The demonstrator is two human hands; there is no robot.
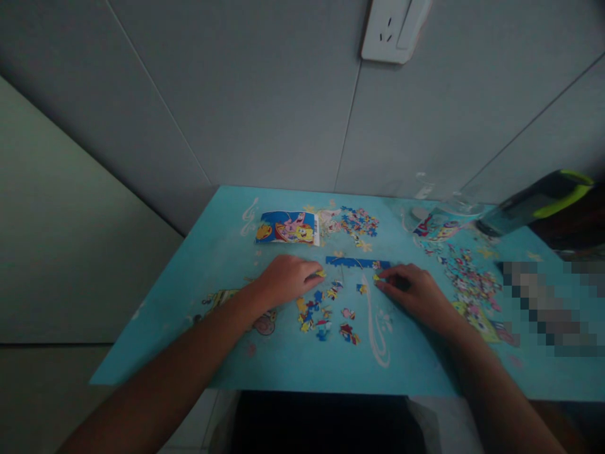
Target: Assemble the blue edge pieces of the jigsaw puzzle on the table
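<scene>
My left hand is closed in a pinch on a small yellow jigsaw piece, just below the left end of a joined strip of blue jigsaw pieces. Below the strip's right end, my right hand pinches another yellow jigsaw piece between thumb and fingertips. A single blue and yellow piece lies between the hands. Nearer to me several loose pieces are spread about, with a dark red cluster beside them. The prints on the held pieces are too small to make out.
Behind my left hand lies a cartoon picture card, and a heap of blue pieces sits to its right. More pieces are scattered at the right, near a dark bottle. A wall borders the turquoise table.
</scene>
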